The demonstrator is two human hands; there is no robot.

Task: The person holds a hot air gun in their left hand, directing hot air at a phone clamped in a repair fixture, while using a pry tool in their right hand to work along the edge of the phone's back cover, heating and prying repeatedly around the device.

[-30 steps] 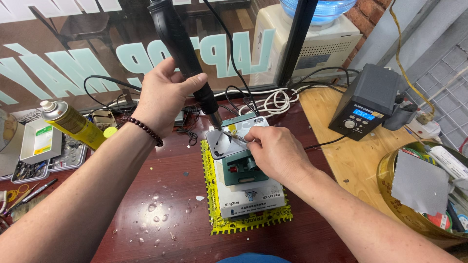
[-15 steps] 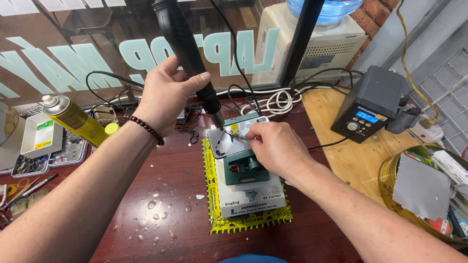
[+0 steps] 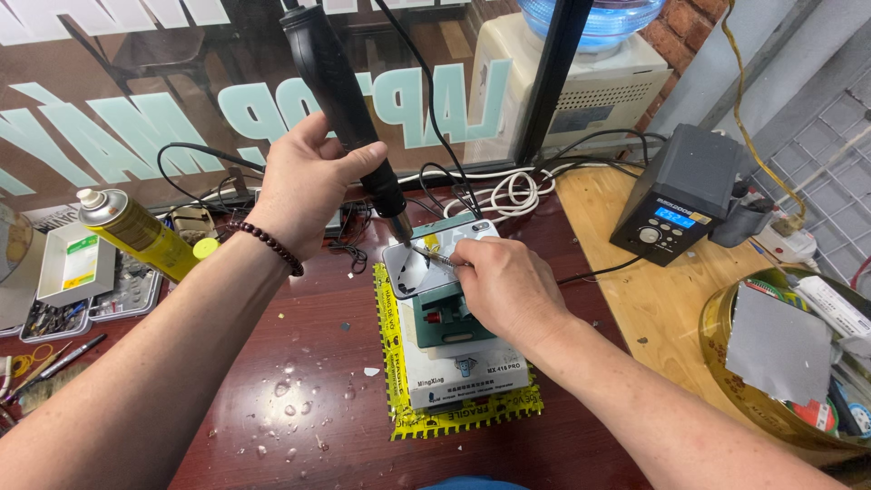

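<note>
Head view: a phone (image 3: 426,263) lies face down on a small green-and-white heating stand (image 3: 449,340), near the back edge of the dark red table (image 3: 272,399). The stand sits on a pad edged with yellow tape (image 3: 390,363).

The left hand (image 3: 304,181) is wrapped around the black handle of a hot-air gun (image 3: 340,100), thumb across the front, with the nozzle pointing down at the phone's upper left corner. The gun's cable runs up and away behind it.

The right hand (image 3: 504,286) rests over the stand's right side, fingers drawn together and pinching thin metal tweezers (image 3: 435,259) whose tip reaches the phone just beside the nozzle.

A beaded bracelet (image 3: 272,245) circles the left wrist. To the left, well apart from the stand, a yellow spray can (image 3: 136,231) leans beside a white parts tray (image 3: 77,268). Coiled white cable (image 3: 508,195) lies behind the phone. On the wooden bench at right stands a dark control box (image 3: 680,195) with a lit blue display, and nearer the edge a round bowl (image 3: 726,363) holds a grey sheet and odds and ends. Water drops speckle the table in front of the stand.
</note>
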